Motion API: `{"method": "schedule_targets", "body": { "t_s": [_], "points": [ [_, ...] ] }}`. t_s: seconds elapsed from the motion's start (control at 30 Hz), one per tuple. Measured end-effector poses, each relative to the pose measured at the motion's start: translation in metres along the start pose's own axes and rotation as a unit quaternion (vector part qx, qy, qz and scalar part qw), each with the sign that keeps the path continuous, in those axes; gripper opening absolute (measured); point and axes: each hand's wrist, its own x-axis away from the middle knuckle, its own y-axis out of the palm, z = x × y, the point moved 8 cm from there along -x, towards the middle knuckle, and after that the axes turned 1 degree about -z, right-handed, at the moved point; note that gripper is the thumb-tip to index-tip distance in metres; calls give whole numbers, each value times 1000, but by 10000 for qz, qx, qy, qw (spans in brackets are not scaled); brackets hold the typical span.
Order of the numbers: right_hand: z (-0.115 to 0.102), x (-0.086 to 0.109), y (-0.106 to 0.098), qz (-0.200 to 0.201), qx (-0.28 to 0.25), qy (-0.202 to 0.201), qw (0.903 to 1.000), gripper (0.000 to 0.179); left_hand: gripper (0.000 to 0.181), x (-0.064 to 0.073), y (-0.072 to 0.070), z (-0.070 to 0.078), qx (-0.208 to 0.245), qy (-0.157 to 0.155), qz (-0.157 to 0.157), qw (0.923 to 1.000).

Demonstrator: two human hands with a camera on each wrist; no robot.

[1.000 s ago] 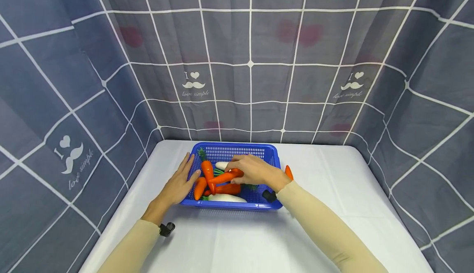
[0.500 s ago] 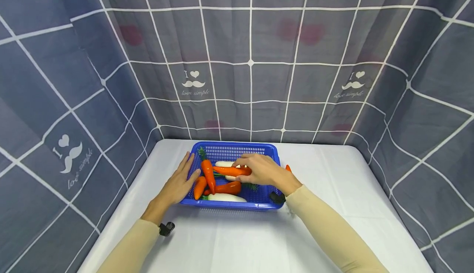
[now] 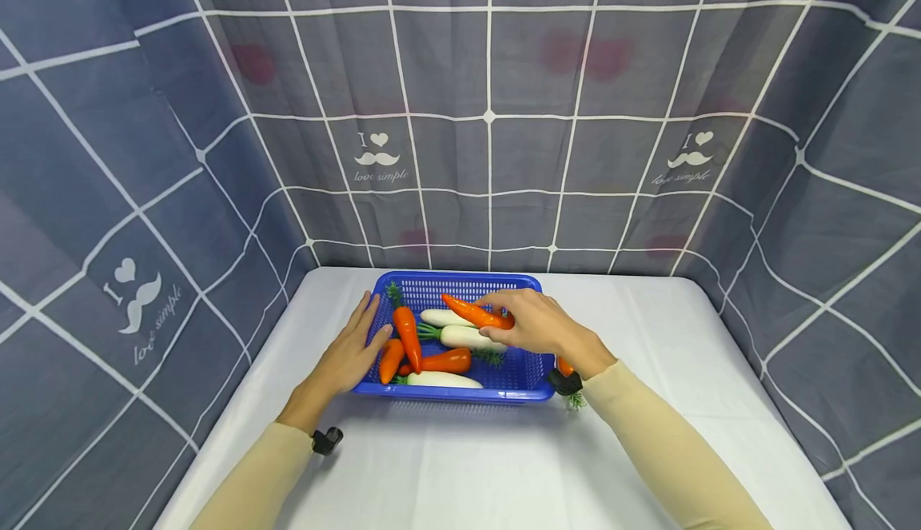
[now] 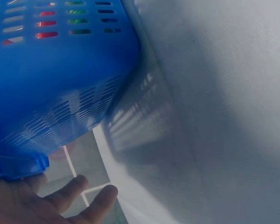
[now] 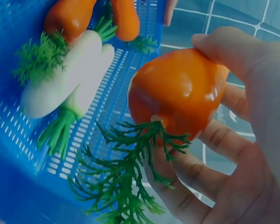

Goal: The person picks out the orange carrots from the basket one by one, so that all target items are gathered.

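My right hand (image 3: 536,322) pinches an orange carrot (image 3: 468,308) over the right half of a blue mesh basket (image 3: 446,393), its tip pointing left. Up close in the right wrist view, thumb and fingers curl round the carrot's thick end (image 5: 177,93), and feathery green leaves (image 5: 130,163) hang from it. My left hand (image 3: 348,362) rests with straight, spread fingers along the basket's left rim. Inside the basket lie white radishes (image 3: 471,338) with green tops, an upright-lying carrot (image 3: 408,334), a short carrot (image 3: 390,360) and another carrot (image 3: 446,361) lying sideways.
Just right of the basket another carrot (image 3: 564,365) lies on the white tablecloth (image 3: 432,466), partly hidden behind my right wrist. A grey checked curtain (image 3: 446,146) encloses the table at the back and both sides.
My right hand has lifted the carrot off the others and moved right and slightly back with it, uncovering the radishes beneath. The left hand stays on the rim.
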Motion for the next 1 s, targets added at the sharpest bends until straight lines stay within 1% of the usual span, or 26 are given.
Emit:
{"method": "schedule_targets", "body": {
  "t_s": [0.23, 0.5, 0.73, 1.0],
  "points": [
    [20, 11, -9, 91, -208, 251, 9994, 49, 80, 0, 1, 1, -29, -33, -80, 10000],
    [42, 22, -23, 535, -417, 515, 9964, 46, 83, 1, 0, 0, -133, -83, -108, 9998],
    [65, 39, -29, 657, -678, 856, 9918, 47, 81, 1, 1, -1, -99, -101, -89, 9999],
    [89, 58, -34, 819, -779, 1168, 9867, 47, 80, 1, 0, 0, -122, -59, -69, 9999]
  ]
}}
